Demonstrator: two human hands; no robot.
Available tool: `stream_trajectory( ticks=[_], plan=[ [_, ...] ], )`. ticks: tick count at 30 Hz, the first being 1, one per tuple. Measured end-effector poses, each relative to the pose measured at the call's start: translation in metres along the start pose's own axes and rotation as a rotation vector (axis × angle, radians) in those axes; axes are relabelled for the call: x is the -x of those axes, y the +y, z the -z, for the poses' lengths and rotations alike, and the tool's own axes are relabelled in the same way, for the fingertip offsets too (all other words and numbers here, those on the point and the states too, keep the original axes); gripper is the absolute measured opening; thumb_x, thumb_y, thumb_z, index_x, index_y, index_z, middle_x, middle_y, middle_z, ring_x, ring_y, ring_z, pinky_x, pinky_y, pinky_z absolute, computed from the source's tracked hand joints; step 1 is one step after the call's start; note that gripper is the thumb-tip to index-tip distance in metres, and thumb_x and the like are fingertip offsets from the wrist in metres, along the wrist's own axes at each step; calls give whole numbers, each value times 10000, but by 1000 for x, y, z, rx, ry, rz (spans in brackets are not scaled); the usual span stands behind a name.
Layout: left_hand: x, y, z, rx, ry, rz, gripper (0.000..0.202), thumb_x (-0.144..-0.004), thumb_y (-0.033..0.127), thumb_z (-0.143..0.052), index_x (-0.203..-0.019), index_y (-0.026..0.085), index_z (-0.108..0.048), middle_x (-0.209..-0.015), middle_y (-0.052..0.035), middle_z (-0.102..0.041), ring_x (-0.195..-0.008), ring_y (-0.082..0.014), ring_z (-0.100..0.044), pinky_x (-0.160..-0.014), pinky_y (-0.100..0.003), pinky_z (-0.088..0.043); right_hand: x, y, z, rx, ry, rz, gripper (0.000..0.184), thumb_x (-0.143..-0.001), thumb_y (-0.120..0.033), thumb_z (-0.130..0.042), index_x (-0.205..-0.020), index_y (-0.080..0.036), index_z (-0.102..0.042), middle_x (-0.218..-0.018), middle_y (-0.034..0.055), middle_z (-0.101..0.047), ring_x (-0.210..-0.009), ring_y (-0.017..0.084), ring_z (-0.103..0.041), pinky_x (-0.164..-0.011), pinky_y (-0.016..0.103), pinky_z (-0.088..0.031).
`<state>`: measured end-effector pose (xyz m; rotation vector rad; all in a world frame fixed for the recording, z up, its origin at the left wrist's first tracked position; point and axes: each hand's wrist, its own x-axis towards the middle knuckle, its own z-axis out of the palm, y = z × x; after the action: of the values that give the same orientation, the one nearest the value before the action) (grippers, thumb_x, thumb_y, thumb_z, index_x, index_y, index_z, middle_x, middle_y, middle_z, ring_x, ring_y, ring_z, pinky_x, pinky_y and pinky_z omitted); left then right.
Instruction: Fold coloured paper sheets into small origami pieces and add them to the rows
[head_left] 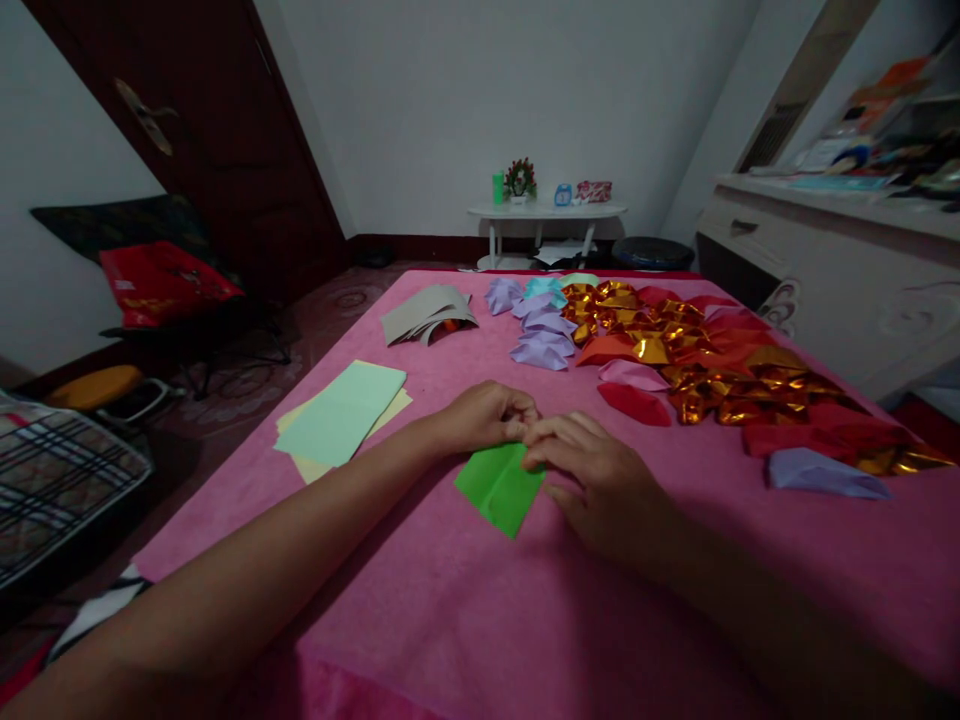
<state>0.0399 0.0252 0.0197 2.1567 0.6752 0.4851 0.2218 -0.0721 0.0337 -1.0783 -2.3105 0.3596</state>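
A bright green sheet of paper, with crease lines across it, lies on the pink cloth in front of me. At its far edge my left hand is closed, thumb and fingers pinching the paper. My right hand grips the far right corner with curled fingers, close beside the left. The fingertips of both hands nearly meet and hide that edge. Left of my hands rests a stack of pale green and yellow paper sheets.
Grey curved sheets lie at the back left of the pink-covered table. Folded purple papers, shiny gold ones and red ones spread over the right side. Beyond stand a small white table and a drawer cabinet.
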Motion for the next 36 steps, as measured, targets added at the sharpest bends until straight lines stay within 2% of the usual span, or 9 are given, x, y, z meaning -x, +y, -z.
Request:
stream_trajectory(
  ticks=[2,6,10,13,17,19,24,30,36],
  plan=[
    [-7,-5,-1,-31,-28,-13,111,-781,215,-580,-780,123,-641,-698,7,-622,-641,-98,-547,-607,-182,-381,0,0,-2,-27,-62,84,296,-730,-29,-537,-956,-197,-630,-1040,39,-627,-1022,209,-503,-900,360,-374],
    [-11,-11,-5,-152,17,-25,114,-768,221,-607,-802,124,-656,-648,16,-599,-598,-97,-530,-612,-197,-396,3,2,-7,-56,-110,80,311,-750,-53,-585,-1013,-210,-637,-1053,25,-647,-1024,205,-514,-905,379,-361],
    [-1,-3,-5,-313,160,-172,265,-766,301,-655,-986,152,-659,-866,-54,-632,-824,-168,-564,-775,-275,-430,4,-1,-9,-1,-147,71,232,-798,-75,-552,-950,-205,-669,-1044,38,-645,-1001,217,-522,-858,387,-367],
    [18,9,-4,-369,210,-214,268,-780,345,-657,-978,165,-662,-996,-87,-618,-964,-208,-546,-855,-327,-418,3,-5,-9,54,-171,84,252,-811,-60,-507,-948,-192,-673,-1031,54,-646,-954,223,-524,-825,393,-367],
    [57,22,-8,-450,151,-221,145,-844,297,-593,-868,181,-676,-945,-66,-643,-921,-189,-572,-878,-358,-402,3,-8,-11,79,-152,153,222,-836,-86,-489,-949,-172,-659,-976,66,-639,-882,211,-513,-786,377,-357],
    [77,25,-12,-512,93,-240,167,-886,253,-531,-961,188,-665,-977,-70,-653,-933,-184,-576,-886,-369,-399,3,-8,-12,86,-135,169,175,-853,-121,-497,-907,-171,-656,-928,63,-627,-827,198,-501,-745,356,-347],
    [107,28,-24,-622,105,-300,292,-899,138,-475,-1176,162,-565,-1135,-111,-628,-1039,-208,-561,-874,-384,-440,6,-7,-16,91,-111,160,164,-871,-135,-486,-783,-163,-622,-797,46,-566,-720,164,-443,-648,306,-293],
    [117,27,-33,-654,161,-283,317,-896,135,-491,-1210,130,-535,-1175,-124,-615,-1059,-225,-557,-871,-384,-488,4,-10,-21,-51,-88,-12,152,-840,-138,-537,-691,-157,-563,-731,17,-525,-737,157,-450,-646,283,-300],
    [119,26,-36,-596,180,-274,282,-897,127,-485,-1168,133,-566,-1092,-122,-637,-994,-211,-577,-826,-369,-516,0,-19,-24,-141,-46,-226,115,-748,-80,-590,-682,-170,-560,-705,-8,-544,-725,147,-479,-650,271,-313]
  ],
)
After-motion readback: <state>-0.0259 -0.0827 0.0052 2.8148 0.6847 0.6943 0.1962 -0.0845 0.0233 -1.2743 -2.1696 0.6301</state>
